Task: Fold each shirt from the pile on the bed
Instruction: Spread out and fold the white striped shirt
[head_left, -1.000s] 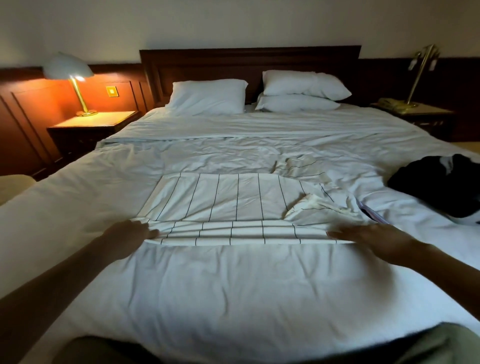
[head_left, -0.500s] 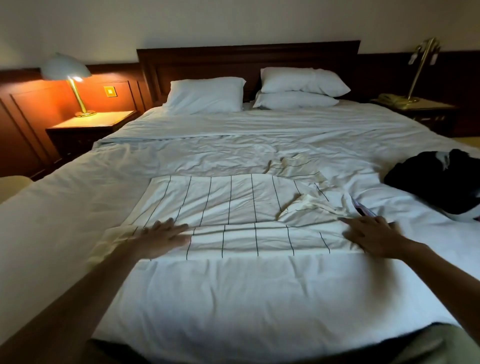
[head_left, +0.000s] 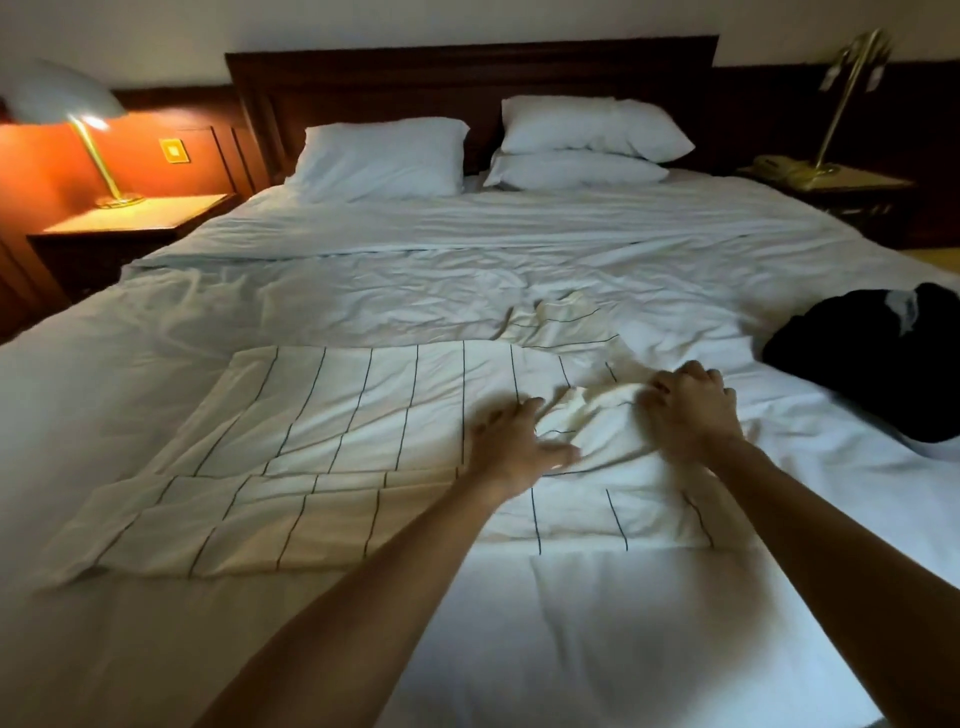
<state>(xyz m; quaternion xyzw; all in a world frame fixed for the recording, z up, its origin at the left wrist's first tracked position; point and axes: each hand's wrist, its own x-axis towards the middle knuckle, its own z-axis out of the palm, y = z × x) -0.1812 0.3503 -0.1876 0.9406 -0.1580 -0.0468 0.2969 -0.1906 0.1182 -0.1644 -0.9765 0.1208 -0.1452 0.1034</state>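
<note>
A cream shirt with thin dark stripes (head_left: 363, 410) lies spread on the white bed (head_left: 519, 280), its near edge folded over in a band. My left hand (head_left: 519, 441) lies flat on the shirt's middle right with its fingers spread, and it is blurred. My right hand (head_left: 691, 405) is just to the right of it, its fingers curled into the bunched, crumpled fabric at the shirt's right end. One more crumpled part of the shirt sticks out beyond the hands towards the pillows.
A dark heap of clothes (head_left: 872, 364) lies at the bed's right edge. Three white pillows (head_left: 384, 156) lean on the wooden headboard. A lit lamp (head_left: 67, 104) stands on the left nightstand (head_left: 135, 218), and a brass lamp (head_left: 847, 93) on the right one.
Both hands have left the shirt's outer ends and come together at its crumpled right part. The left hand crossed far to the right; the right hand moved up and curled into the fabric.
</note>
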